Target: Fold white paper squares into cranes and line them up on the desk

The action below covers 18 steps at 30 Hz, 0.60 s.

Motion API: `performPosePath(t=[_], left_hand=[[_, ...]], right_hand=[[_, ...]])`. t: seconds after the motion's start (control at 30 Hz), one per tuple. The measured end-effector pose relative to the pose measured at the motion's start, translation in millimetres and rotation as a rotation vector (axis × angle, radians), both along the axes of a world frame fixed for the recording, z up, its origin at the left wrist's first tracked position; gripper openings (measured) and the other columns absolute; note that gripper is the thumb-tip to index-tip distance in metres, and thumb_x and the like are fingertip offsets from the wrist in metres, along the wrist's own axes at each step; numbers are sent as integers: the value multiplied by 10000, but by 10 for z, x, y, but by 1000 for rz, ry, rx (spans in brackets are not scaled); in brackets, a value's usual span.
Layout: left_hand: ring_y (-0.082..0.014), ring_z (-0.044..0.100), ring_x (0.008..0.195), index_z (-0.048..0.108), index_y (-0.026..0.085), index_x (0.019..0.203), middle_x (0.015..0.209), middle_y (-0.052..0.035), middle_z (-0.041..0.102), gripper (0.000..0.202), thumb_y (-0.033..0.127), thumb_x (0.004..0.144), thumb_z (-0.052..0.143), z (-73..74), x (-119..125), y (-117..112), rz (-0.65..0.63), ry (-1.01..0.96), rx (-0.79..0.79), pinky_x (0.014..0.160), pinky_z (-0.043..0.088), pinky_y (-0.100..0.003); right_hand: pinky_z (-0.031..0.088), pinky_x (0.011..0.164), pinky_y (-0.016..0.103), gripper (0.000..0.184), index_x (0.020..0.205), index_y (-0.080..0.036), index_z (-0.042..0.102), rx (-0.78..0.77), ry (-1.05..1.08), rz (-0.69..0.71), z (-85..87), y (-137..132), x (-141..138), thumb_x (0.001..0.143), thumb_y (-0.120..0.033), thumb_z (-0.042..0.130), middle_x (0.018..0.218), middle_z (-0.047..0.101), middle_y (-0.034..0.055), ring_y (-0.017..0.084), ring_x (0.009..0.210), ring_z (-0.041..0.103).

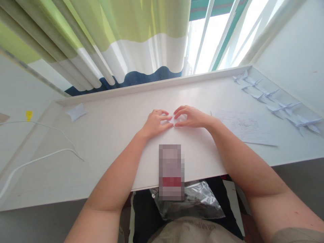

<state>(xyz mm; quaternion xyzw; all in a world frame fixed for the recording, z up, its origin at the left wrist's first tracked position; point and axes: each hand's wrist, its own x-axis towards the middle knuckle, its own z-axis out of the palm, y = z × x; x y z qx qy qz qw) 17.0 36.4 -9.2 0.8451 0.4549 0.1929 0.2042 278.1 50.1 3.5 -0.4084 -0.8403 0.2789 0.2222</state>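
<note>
At the middle of the white desk, a small piece of white folded paper [173, 120] lies between my two hands. My left hand [157, 124] holds its left side, the fingers curved and their tips pressed to the paper. From the other side, my right hand [193, 117] grips it with thumb and fingertips in a rounded pinch. The fingers partly cover the paper, so its exact shape is hard to make out. Close to my right forearm rests a written sheet of paper [246, 126].
Several folded paper cranes [286, 108] stand in rows along the right edge. A folded white paper piece [76, 112] lies at the far left, and a white cable [48, 156] crosses nearby. A phone-shaped blurred object [170, 165] sits at the front edge, above a clear plastic bag [199, 199].
</note>
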Motion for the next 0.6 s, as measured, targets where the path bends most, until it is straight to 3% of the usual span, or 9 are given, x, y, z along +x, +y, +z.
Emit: performPosePath(t=[0.17, 0.47, 0.6], left_hand=[[-336, 569, 1439, 881, 355, 1248, 1453, -49, 746, 278, 444, 997, 799, -8, 9, 12, 17, -8, -6, 1318, 400, -592], [-335, 565, 1448, 877, 338, 1272, 1462, -56, 747, 299, 445, 1004, 799, 11, 13, 2, 29, -15, -19, 1326, 399, -586], [-329, 569, 1428, 875, 367, 1277, 1453, -45, 750, 284, 456, 1033, 760, 7, 15, 12, 30, -15, -15, 1315, 412, -590]], right_hand=[[552, 1156, 558, 272, 1029, -294, 896, 7, -12, 12, -15, -3, -2, 804, -443, 929, 1324, 801, 100, 358, 1272, 721], [551, 1124, 556, 182, 982, -280, 882, 34, 10, 0, -19, -22, -33, 900, -441, 864, 1235, 807, 108, 339, 1197, 728], [565, 1091, 528, 122, 916, -296, 882, 6, 7, -1, 13, -52, -43, 927, -409, 836, 1347, 768, 90, 330, 1224, 713]])
